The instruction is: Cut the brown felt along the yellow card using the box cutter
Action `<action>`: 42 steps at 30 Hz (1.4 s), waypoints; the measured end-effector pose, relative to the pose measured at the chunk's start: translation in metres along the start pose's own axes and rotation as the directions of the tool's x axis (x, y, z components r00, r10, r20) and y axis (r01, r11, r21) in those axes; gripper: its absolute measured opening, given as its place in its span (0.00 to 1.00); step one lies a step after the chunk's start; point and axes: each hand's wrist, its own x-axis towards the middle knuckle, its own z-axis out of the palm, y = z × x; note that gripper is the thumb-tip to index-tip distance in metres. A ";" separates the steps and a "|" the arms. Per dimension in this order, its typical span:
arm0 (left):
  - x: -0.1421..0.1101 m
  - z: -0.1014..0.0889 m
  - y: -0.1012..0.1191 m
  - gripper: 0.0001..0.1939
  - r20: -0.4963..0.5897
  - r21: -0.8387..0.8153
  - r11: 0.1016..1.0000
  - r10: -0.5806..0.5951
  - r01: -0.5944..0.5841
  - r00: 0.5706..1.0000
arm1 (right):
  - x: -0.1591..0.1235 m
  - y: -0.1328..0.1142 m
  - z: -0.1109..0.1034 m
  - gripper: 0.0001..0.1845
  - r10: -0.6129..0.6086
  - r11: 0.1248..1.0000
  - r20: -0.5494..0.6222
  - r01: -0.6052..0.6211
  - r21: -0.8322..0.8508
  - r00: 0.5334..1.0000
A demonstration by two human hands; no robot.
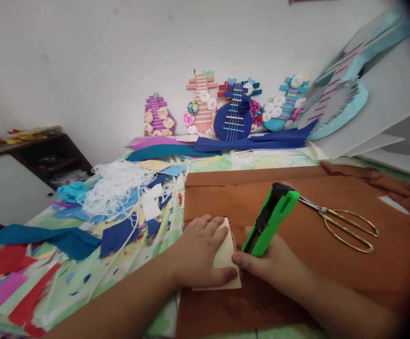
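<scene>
My left hand (205, 252) lies flat with its fingers apart, pressing down a cream piece of card (225, 256). Underneath is a large sheet of brown cloth (226, 200). At the card's right edge, my right hand (273, 263) is closed around a green and black utility knife (270, 221), its handle tilted up and to the right. The knife's lower tip is hidden by my fingers, so I cannot tell how far a blade sticks out. Scissors with gold handles (349, 230) rest on the cloth, right of the knife.
White cord (116, 188) is heaped on the left among coloured scraps such as a teal strip (49, 239). Small decorated model lutes, one dark blue (233, 117), lean against the wall. A large light-blue one (346, 113) leans at the right. A cabinet (17, 179) stands far left.
</scene>
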 end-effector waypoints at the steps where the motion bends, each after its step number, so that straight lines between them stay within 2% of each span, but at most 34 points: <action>1: 0.000 0.000 0.000 0.32 0.000 -0.001 1.000 -0.001 0.001 1.000 | 0.000 0.000 0.000 0.08 0.002 1.000 0.006 -0.002 -0.002 1.000; 7: 0.001 -0.003 0.001 0.34 0.025 -0.011 1.000 -0.007 0.007 1.000 | -0.001 -0.002 0.003 0.08 0.009 0.996 0.037 -0.006 -0.090 0.999; 14: 0.003 -0.005 0.000 0.39 0.073 0.003 1.000 -0.006 0.006 0.997 | -0.009 -0.006 0.005 0.12 -0.168 0.933 0.059 0.178 -0.311 0.984; 16: 0.003 -0.004 -0.001 0.39 0.082 0.014 1.000 -0.006 0.005 0.997 | -0.009 -0.006 0.004 0.12 -0.146 0.947 0.055 0.156 -0.282 0.988; 19: 0.002 -0.002 -0.001 0.39 0.085 0.024 1.000 -0.009 0.007 0.996 | -0.006 -0.004 0.004 0.11 -0.060 0.987 0.050 0.067 -0.147 0.997; 23: 0.002 -0.001 0.000 0.35 0.030 0.018 1.000 0.003 -0.003 1.000 | -0.002 0.000 0.003 0.09 -0.031 1.000 0.033 0.031 -0.001 0.999; 26: 0.002 -0.001 0.000 0.35 0.003 0.005 1.000 0.011 -0.011 1.000 | -0.002 0.002 0.003 0.11 -0.037 0.999 0.037 0.037 -0.005 0.999; 31: 0.002 -0.003 -0.001 0.41 0.050 -0.016 1.000 0.013 -0.012 0.999 | -0.004 0.000 0.004 0.13 -0.053 0.982 0.065 0.064 -0.177 0.996; 34: 0.002 -0.003 -0.002 0.41 0.053 -0.022 1.000 0.014 -0.013 0.998 | -0.005 -0.002 0.004 0.14 -0.059 0.974 0.060 0.071 -0.215 0.996; 38: 0.002 -0.001 -0.003 0.42 0.038 -0.017 1.000 0.015 -0.014 0.999 | -0.003 -0.001 0.001 0.13 -0.017 0.995 0.058 0.022 -0.092 0.998; 42: 0.003 -0.003 -0.003 0.42 0.031 -0.003 0.999 0.033 -0.033 0.999 | 0.001 -0.001 -0.002 0.12 0.029 0.997 -0.005 -0.029 0.066 1.000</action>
